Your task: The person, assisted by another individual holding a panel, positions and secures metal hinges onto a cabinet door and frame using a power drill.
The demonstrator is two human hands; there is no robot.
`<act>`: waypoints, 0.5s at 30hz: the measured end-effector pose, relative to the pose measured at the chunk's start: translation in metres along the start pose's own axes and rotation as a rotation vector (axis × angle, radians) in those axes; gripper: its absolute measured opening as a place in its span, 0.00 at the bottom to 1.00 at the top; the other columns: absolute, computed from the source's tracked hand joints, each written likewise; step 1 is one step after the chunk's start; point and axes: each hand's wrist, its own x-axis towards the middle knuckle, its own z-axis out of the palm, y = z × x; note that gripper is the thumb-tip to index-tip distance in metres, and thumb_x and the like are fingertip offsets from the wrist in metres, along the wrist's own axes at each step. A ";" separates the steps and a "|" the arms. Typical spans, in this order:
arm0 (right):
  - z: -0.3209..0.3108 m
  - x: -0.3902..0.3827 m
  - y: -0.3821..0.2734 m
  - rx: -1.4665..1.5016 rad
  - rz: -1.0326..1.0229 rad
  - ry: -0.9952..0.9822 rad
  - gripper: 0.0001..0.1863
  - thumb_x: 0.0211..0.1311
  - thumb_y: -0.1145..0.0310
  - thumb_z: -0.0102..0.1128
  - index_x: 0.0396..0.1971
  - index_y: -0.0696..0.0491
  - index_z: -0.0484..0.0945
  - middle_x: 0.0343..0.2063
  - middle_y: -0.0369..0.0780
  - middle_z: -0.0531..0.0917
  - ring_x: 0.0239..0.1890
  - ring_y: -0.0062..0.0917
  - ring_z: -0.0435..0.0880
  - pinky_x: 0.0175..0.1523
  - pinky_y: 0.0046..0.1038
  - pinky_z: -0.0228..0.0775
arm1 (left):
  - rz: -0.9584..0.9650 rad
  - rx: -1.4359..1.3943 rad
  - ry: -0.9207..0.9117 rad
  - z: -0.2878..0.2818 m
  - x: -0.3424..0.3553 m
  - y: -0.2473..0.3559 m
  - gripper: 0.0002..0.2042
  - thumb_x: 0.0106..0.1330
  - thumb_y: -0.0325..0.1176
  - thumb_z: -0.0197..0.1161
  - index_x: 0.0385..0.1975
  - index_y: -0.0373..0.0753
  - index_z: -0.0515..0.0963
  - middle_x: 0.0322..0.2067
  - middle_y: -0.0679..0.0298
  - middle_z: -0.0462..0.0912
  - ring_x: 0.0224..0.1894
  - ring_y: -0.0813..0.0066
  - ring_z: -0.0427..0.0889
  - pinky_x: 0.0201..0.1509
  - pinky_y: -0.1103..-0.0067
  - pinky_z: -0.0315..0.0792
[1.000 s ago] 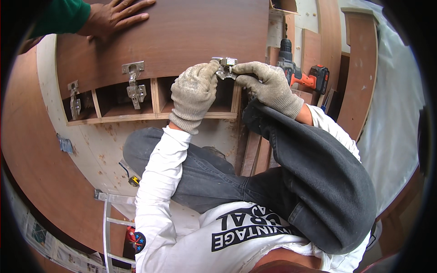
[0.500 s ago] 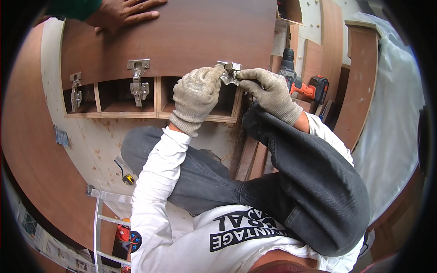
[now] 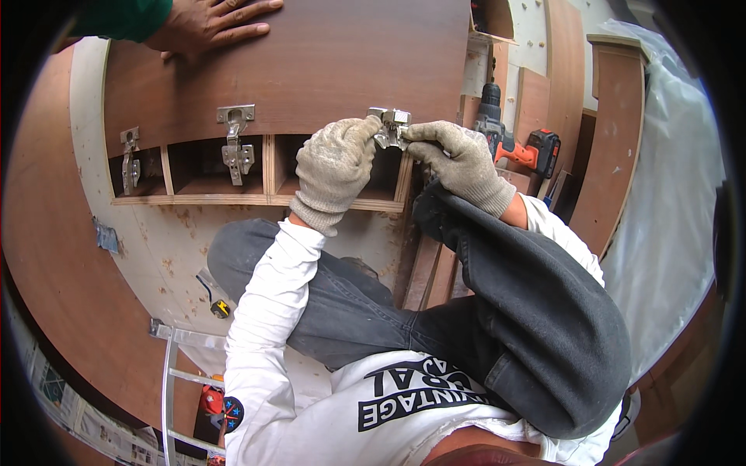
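My left hand (image 3: 336, 167), in a beige knit glove, has its fingers closed on a silver cabinet hinge (image 3: 391, 123) at the edge of a brown wooden panel (image 3: 350, 62). My gloved right hand (image 3: 462, 163) pinches the hinge's right side between thumb and forefinger. Two similar hinges, a middle one (image 3: 235, 144) and a left one (image 3: 130, 159), sit along the panel's edge, hanging over a compartmented wooden box (image 3: 268, 167). Another person's bare hand (image 3: 214, 31), with a green sleeve, lies on the panel at upper left.
An orange-black cordless drill (image 3: 513, 147) lies right of the panel among wooden boards (image 3: 563, 46). A tape measure (image 3: 220, 307) and an aluminium ladder (image 3: 169, 373) are at lower left. A wooden cabinet piece (image 3: 618, 140) and plastic sheeting (image 3: 660, 272) are at far right.
The view has tilted slightly, shifting the other person's hand up and the drill down in the picture. The hinge at my fingers sits a little lower and has turned slightly.
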 end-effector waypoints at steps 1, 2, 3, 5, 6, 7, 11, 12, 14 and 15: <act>0.000 0.000 0.000 0.008 0.016 -0.002 0.11 0.64 0.70 0.70 0.45 0.54 0.84 0.38 0.43 0.89 0.41 0.33 0.91 0.46 0.31 0.83 | -0.026 -0.022 -0.005 0.000 0.000 0.000 0.17 0.56 0.23 0.69 0.47 0.39 0.84 0.34 0.58 0.87 0.36 0.59 0.88 0.40 0.69 0.83; 0.001 0.001 0.000 0.006 0.035 0.007 0.11 0.64 0.70 0.70 0.45 0.54 0.84 0.37 0.43 0.89 0.41 0.33 0.91 0.46 0.31 0.83 | -0.052 -0.040 -0.004 0.001 0.001 0.000 0.16 0.57 0.23 0.70 0.47 0.39 0.84 0.34 0.59 0.87 0.36 0.59 0.88 0.40 0.69 0.83; 0.002 0.001 -0.001 0.003 0.055 0.016 0.11 0.64 0.70 0.70 0.45 0.54 0.84 0.37 0.43 0.89 0.40 0.33 0.91 0.46 0.31 0.83 | -0.079 -0.058 -0.004 0.002 0.003 0.000 0.15 0.58 0.24 0.70 0.46 0.39 0.84 0.34 0.59 0.87 0.36 0.59 0.88 0.40 0.69 0.83; 0.003 0.003 0.000 -0.013 0.060 0.035 0.11 0.64 0.70 0.70 0.45 0.55 0.84 0.36 0.43 0.89 0.39 0.34 0.91 0.45 0.32 0.83 | -0.130 -0.091 -0.018 0.001 0.005 0.002 0.14 0.60 0.23 0.69 0.46 0.39 0.84 0.35 0.58 0.87 0.35 0.61 0.88 0.40 0.71 0.82; 0.003 0.003 0.001 -0.027 0.047 0.044 0.11 0.64 0.70 0.70 0.45 0.55 0.84 0.36 0.44 0.89 0.39 0.34 0.91 0.45 0.32 0.83 | -0.153 -0.106 -0.032 -0.001 0.006 0.003 0.14 0.61 0.22 0.69 0.46 0.39 0.84 0.35 0.58 0.88 0.35 0.63 0.88 0.39 0.72 0.82; 0.004 0.003 0.003 -0.041 0.032 0.053 0.11 0.64 0.70 0.70 0.44 0.55 0.84 0.35 0.44 0.89 0.39 0.34 0.91 0.44 0.32 0.83 | -0.176 -0.121 -0.046 -0.003 0.008 0.004 0.13 0.62 0.21 0.68 0.46 0.39 0.84 0.36 0.57 0.88 0.34 0.65 0.88 0.39 0.73 0.82; 0.006 0.004 0.006 -0.001 0.035 0.064 0.10 0.65 0.71 0.70 0.44 0.56 0.84 0.35 0.45 0.89 0.38 0.32 0.91 0.44 0.30 0.83 | -0.116 -0.097 -0.064 -0.008 0.012 -0.001 0.10 0.63 0.24 0.70 0.44 0.37 0.85 0.32 0.59 0.87 0.30 0.70 0.87 0.34 0.76 0.80; 0.005 0.004 0.005 0.006 0.054 0.057 0.10 0.65 0.71 0.70 0.44 0.56 0.84 0.35 0.45 0.89 0.37 0.31 0.91 0.43 0.29 0.83 | -0.186 -0.174 -0.125 -0.011 0.011 -0.001 0.09 0.63 0.25 0.70 0.43 0.37 0.85 0.31 0.60 0.87 0.29 0.73 0.86 0.34 0.77 0.79; 0.004 0.003 0.003 0.044 0.077 0.043 0.10 0.66 0.71 0.69 0.44 0.57 0.83 0.34 0.45 0.89 0.36 0.28 0.90 0.42 0.28 0.82 | -0.324 -0.333 -0.244 -0.018 0.010 0.002 0.09 0.63 0.28 0.71 0.41 0.35 0.85 0.28 0.63 0.86 0.28 0.78 0.84 0.32 0.80 0.77; 0.003 0.001 0.002 0.077 0.082 0.036 0.09 0.66 0.71 0.69 0.44 0.57 0.83 0.33 0.44 0.89 0.35 0.26 0.90 0.42 0.27 0.82 | -0.516 -0.467 -0.324 -0.022 0.010 0.004 0.09 0.63 0.29 0.72 0.41 0.34 0.85 0.27 0.65 0.85 0.28 0.80 0.82 0.32 0.82 0.75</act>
